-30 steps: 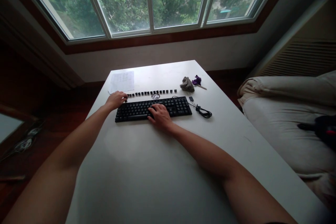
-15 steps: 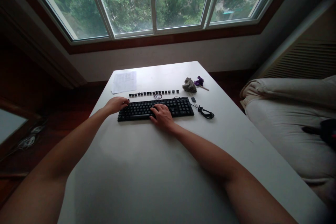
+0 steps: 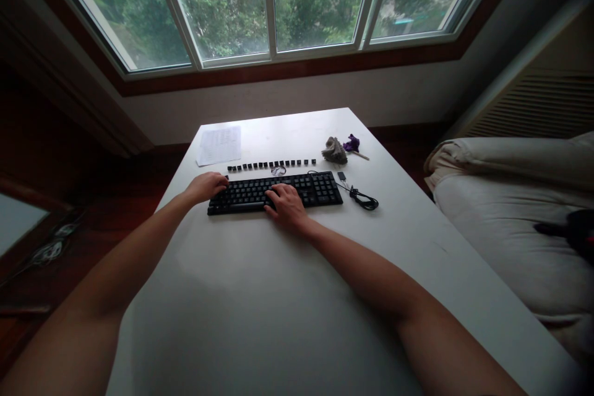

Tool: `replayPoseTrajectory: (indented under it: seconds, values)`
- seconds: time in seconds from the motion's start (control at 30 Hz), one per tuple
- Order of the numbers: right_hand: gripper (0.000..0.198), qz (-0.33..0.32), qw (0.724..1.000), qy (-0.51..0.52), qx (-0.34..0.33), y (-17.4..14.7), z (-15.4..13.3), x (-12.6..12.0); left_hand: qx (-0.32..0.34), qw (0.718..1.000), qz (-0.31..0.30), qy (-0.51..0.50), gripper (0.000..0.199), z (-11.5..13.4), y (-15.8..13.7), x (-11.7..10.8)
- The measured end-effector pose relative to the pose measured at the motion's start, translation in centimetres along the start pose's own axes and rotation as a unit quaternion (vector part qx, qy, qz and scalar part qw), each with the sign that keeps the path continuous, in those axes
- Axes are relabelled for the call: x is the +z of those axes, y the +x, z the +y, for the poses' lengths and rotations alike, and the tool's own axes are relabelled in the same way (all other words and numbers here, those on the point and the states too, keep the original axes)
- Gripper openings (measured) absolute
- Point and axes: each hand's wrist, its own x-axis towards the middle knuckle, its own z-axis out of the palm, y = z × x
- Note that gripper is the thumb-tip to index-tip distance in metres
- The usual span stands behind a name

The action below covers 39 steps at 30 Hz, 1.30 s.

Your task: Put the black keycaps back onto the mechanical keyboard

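Note:
A black keyboard lies on the white table. At its upper left corner is my left hand, thumb and fingers pinched together on a small dark piece that looks like a keycap; most of it is hidden by the fingertips. My right hand rests on the middle of the keyboard with its fingers spread, the thumb near the front edge. Behind the keyboard runs a row of loose black keycaps. A small clear and dark round item sits between that row and the keyboard.
Right of the keyboard lies a coiled black cable with a small dark block. Farther back are a grey cloth and a purple item by a light stick. Printed paper lies back left. A sofa stands right.
Both hands stay in nearly the same places. The left forearm has shifted very slightly; the keyboard and the keycap row look unmoved.

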Motion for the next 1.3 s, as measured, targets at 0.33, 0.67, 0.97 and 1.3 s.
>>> replayPoseTrajectory:
  seconds: [0.33,0.67,0.97,1.3]
  values:
    - [0.042,0.000,1.000,0.002,0.002,0.0,-0.1,-0.2,0.004,0.999,0.009,0.053,0.025,0.9,-0.3,-0.4]
    - [0.043,0.007,1.000,-0.004,-0.001,0.0,-0.1,-0.1,-0.056,0.997,0.050,-0.001,0.029,1.1,-1.5,1.2]
    - [0.043,0.006,1.000,-0.006,0.000,0.0,0.0,0.1,-0.050,0.987,0.152,0.008,0.051,3.8,-5.0,4.1]
    - [0.042,0.003,1.000,-0.001,-0.001,-0.1,-0.2,0.2,-0.045,0.986,0.160,-0.006,0.064,4.2,-5.9,6.4]
